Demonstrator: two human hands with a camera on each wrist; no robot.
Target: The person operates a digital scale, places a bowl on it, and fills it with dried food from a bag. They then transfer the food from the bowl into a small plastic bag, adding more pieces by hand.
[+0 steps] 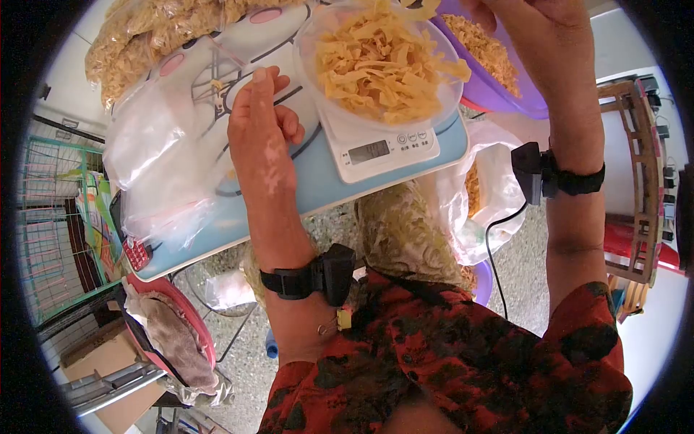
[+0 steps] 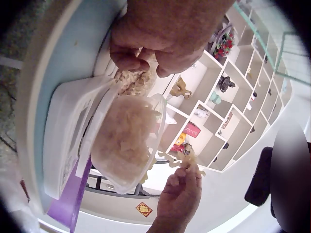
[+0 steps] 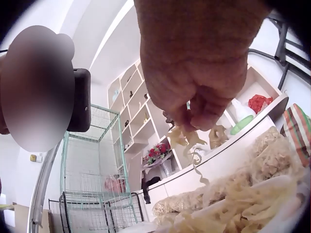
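A clear plastic bowl (image 1: 306, 58) full of pale yellow dried strips (image 1: 387, 61) stands on a white kitchen scale (image 1: 383, 159) with a lit-grey display. My right hand (image 1: 553, 47) is raised at the top right, beyond the bowl. In the right wrist view it pinches a few curly dried strips (image 3: 187, 138), which dangle from the fingertips; the left wrist view also shows these strips (image 2: 188, 159) held above bowl level. My left hand (image 1: 264, 137) hovers over the table, left of the scale, fingers loosely bent and nothing in them.
A purple basin (image 1: 531, 98) with orange-brown shreds stands behind the scale at right. Clear plastic bags (image 1: 155, 145) lie on the table's left, with filled bags (image 1: 166, 36) behind. A white sack (image 1: 488, 242) stands below the blue table edge (image 1: 322, 210).
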